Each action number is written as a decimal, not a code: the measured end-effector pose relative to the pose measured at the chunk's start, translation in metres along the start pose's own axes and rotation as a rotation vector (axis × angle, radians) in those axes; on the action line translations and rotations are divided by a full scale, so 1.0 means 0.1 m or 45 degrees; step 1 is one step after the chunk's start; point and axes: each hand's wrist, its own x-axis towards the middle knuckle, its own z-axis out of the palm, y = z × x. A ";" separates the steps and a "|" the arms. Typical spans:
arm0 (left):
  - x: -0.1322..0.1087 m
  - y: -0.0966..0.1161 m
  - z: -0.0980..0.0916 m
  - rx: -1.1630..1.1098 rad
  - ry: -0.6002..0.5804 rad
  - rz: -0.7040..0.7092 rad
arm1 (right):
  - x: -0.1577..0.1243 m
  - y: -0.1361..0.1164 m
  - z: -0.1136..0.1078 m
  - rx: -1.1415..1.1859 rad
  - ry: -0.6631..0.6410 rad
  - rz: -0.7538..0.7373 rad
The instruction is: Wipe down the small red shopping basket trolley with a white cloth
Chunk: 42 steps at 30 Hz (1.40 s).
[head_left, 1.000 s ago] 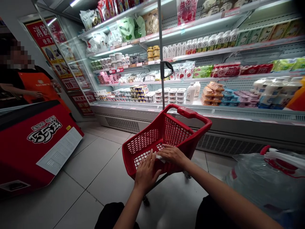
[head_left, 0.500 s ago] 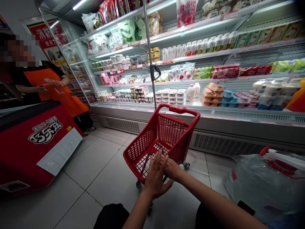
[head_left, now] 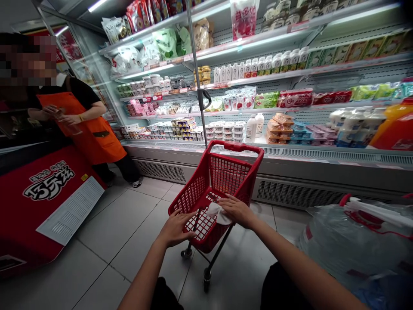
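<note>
where our right hand is: at the near right edge of the red cart, its fingers holding a white cloth there.
our left hand: fingers loose and spread, at the cart's near left corner.
red cart: on the floor in front of us, near the bottom edge of the fridge.
</note>
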 end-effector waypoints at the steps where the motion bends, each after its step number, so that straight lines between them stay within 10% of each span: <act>1: 0.00 0.00 0.00 -0.017 -0.007 0.008 | -0.02 0.09 -0.02 -0.044 0.015 0.051; 10: -0.03 0.03 0.10 0.068 0.089 0.008 | -0.06 0.18 -0.03 -0.146 0.076 0.314; 21: -0.02 0.50 0.37 0.196 0.252 -0.057 | -0.37 -1.38 0.29 -0.038 0.162 0.158; 32: 0.07 0.45 0.41 0.255 0.285 0.289 | -0.96 -0.93 -0.19 -0.279 0.132 0.267; 42: 0.23 0.79 0.76 0.330 0.352 0.054 | -0.74 -0.94 0.14 -0.230 0.192 0.387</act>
